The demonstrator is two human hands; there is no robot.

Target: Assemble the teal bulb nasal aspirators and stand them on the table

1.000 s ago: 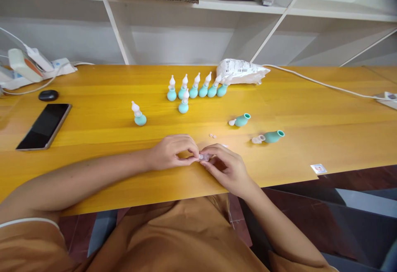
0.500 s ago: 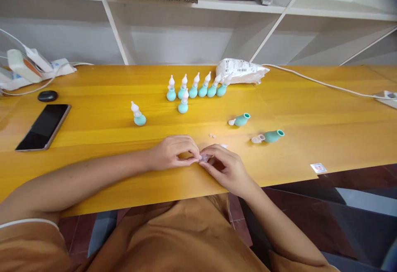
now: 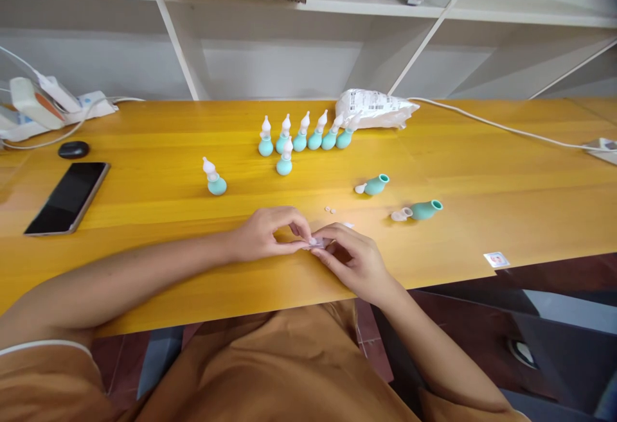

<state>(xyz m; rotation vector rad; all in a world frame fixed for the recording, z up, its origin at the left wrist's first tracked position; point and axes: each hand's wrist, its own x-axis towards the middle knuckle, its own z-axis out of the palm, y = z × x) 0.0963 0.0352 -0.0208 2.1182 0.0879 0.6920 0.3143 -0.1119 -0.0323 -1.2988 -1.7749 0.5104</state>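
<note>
My left hand and my right hand meet near the front edge of the yellow wooden table, both pinched on a small clear plastic piece. Two tiny white bits lie just beyond the fingers. To the right lie two teal rubber bulbs on their sides, each with a loose white tip beside it. Further back stands a row of several assembled teal bulbs with white tips, one more in front of the row, and another apart at the left.
A white plastic bag lies behind the row. A black phone, a small dark oval object and white devices with cables sit at the left. A cable runs along the right; a small card lies by the front edge.
None of the objects on the table has moved. My fingers have shifted slightly on the clear piece, and the left hand's fingers have lifted a little.
</note>
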